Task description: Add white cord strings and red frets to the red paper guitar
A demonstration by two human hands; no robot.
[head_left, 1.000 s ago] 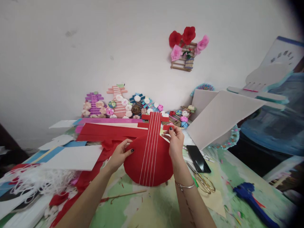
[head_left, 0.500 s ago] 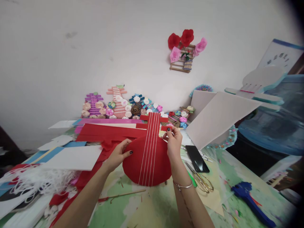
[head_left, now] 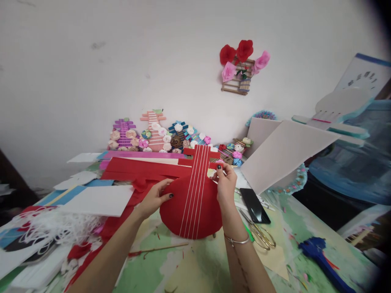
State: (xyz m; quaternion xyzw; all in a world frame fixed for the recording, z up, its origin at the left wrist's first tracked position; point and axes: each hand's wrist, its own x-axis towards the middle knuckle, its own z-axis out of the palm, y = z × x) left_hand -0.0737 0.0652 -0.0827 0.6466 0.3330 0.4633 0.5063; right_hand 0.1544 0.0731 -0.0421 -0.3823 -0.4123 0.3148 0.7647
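Note:
A red foam lute shape (head_left: 191,203) with white strings stands tilted on the table in front of me. My left hand (head_left: 154,198) grips its left edge, thumb on the front face. My right hand (head_left: 225,183) pinches a small red foam peg (head_left: 215,165) against the right side of the neck. More red pegs stick out from both sides of the neck higher up. Both hands have dark nails, and a thin bracelet is on my right wrist.
Red and white foam sheets (head_left: 140,169) lie to the left. A black phone (head_left: 254,205), scissors (head_left: 259,232) and a blue tool (head_left: 324,260) lie to the right. A large white board (head_left: 284,150) leans at right. Small flower-decorated lutes (head_left: 152,136) line the wall. A person in blue (head_left: 351,162) is at far right.
My right hand has brought the small red peg down and in against the neck of the lute. My left hand keeps its hold; the view shifted slightly.

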